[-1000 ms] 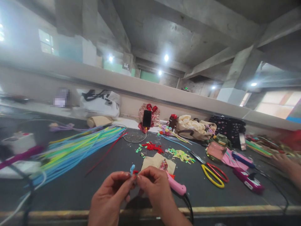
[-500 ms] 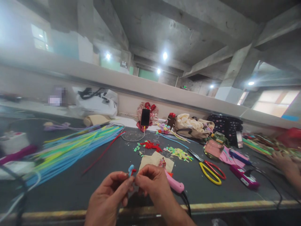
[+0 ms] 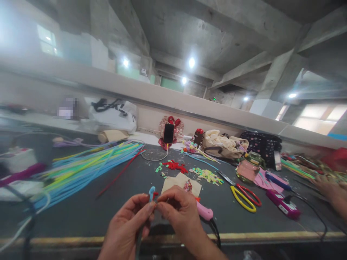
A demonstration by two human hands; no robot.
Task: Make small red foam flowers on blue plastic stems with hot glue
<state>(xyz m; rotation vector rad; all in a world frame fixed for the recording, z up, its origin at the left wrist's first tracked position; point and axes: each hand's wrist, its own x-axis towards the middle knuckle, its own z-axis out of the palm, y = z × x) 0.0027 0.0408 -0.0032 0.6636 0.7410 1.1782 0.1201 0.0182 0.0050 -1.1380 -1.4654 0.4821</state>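
Note:
A blue pipe cleaner (image 3: 152, 190) with a curled top stands pinched between the thumb and fingers of my left hand (image 3: 130, 220). Beside its curl sits a short red pipe-cleaner piece (image 3: 155, 194). My right hand (image 3: 180, 213) is closed in a pinch right next to them; whatever is between its fingertips is hidden. Behind that hand a pink glue gun (image 3: 205, 211) lies with its messy front end on a beige pad (image 3: 170, 182). Just beyond are cut red pieces (image 3: 175, 166) and a pile of yellow-green pieces (image 3: 207, 176).
Scissors (image 3: 244, 196) with red and yellow handles lie to the right, near a jar (image 3: 248, 168) and a purple power strip (image 3: 283, 204). Long pipe cleaners (image 3: 94, 169) spread over the left. A phone (image 3: 168, 133) leans at the back. Another person's hand (image 3: 329, 187) is at far right.
Both hands stay close together with the blue and red pieces, almost unmoved. The view has shifted slightly. The other person's hand at right has moved a little.

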